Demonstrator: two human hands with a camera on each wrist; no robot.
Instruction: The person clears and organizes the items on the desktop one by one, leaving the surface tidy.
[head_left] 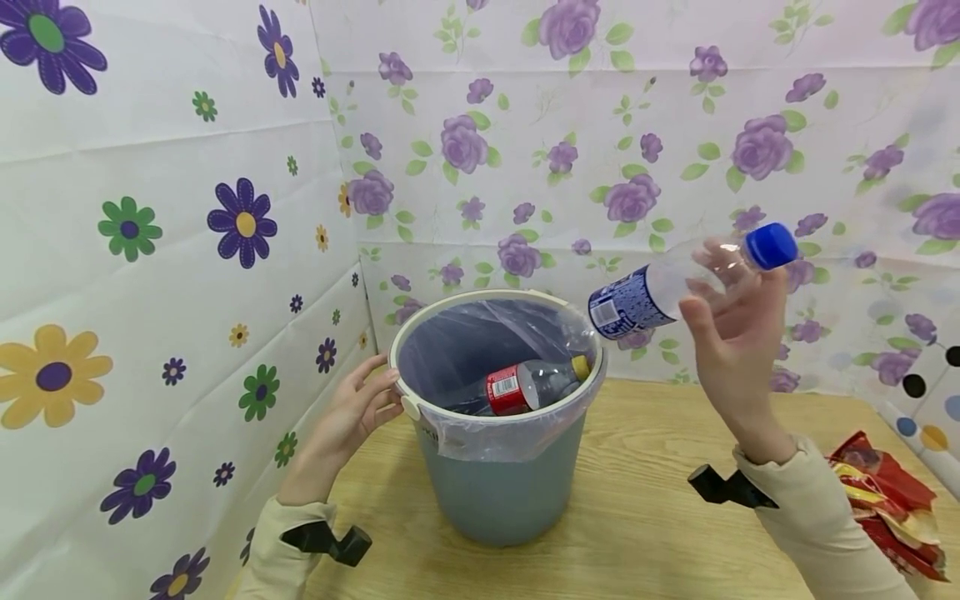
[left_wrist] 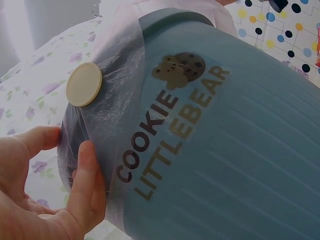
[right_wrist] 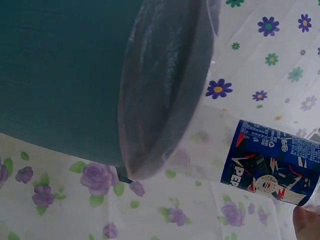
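Note:
A clear plastic bottle [head_left: 626, 304] with a blue cap and blue label is gripped by my right hand [head_left: 738, 342] near its cap. It tilts down to the left, its base end at the right rim of the blue-grey trash bin [head_left: 502, 483]. In the right wrist view the bottle's label [right_wrist: 272, 162] reads "PEP", the rest cut off. My left hand [head_left: 348, 421] holds the bin's left rim, thumb and fingers at the lined edge [left_wrist: 87, 170]. Inside the bin lies another bottle [head_left: 540, 383] with a red label and yellow cap.
A thin clear liner [head_left: 480, 437] folds over the bin's rim. At the right of the wooden table [head_left: 645, 492] lies a crumpled red snack packet [head_left: 885, 500]. Flower-patterned sheets [head_left: 525, 167] stand behind and at the left.

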